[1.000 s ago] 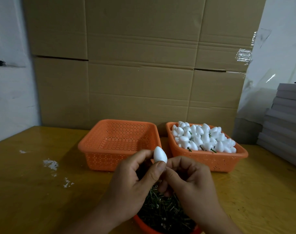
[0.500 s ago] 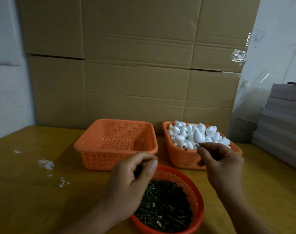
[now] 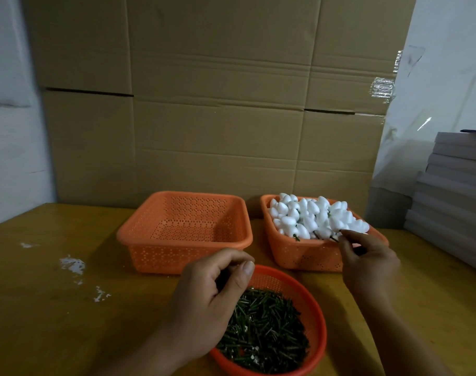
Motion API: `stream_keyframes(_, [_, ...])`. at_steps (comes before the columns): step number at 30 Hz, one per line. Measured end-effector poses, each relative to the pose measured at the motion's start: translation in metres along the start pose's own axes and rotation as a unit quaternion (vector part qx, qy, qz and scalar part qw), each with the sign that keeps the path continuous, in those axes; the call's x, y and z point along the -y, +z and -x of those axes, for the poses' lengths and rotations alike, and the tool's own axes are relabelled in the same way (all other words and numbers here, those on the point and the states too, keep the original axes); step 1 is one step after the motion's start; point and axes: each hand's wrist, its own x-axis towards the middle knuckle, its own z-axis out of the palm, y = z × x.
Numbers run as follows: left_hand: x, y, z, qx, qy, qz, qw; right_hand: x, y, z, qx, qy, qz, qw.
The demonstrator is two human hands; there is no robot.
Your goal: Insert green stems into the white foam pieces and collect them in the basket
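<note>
My right hand (image 3: 367, 263): fingers (image 3: 349, 236) pinched at the near rim of the full basket (image 3: 299, 256), seemingly on a green stem among the white foam pieces (image 3: 312, 215). My left hand (image 3: 207, 299): fingers curled, thumb to forefinger, contents unclear, over the round basket (image 3: 315, 316) of green stems (image 3: 266, 327). Empty basket (image 3: 185, 253): left of the full basket, on the desk (image 3: 55, 308).

Cardboard boxes (image 3: 217, 104) behind wooden table (image 3: 41, 308), grey stacked boards (image 3: 456, 191) right, white specks (image 3: 72, 264) left
</note>
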Motion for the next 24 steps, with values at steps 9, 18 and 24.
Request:
stream_keyframes(9, [-0.0008,0.0002,0.0006,0.001,0.007,-0.019,1.0,-0.0042,0.0037,0.0055,0.059,-0.054,0.114,0.99])
stream_keyframes(18, [-0.0019,0.0008,0.001,0.005,0.003,-0.021,1.0,-0.0077,0.0075,0.0046,0.111,-0.04,0.156,0.981])
stream_keyframes(24, [-0.0016,0.001,0.0008,0.007,0.007,-0.02,1.0,-0.0098,0.0073,0.0044,0.115,-0.036,0.161,0.98])
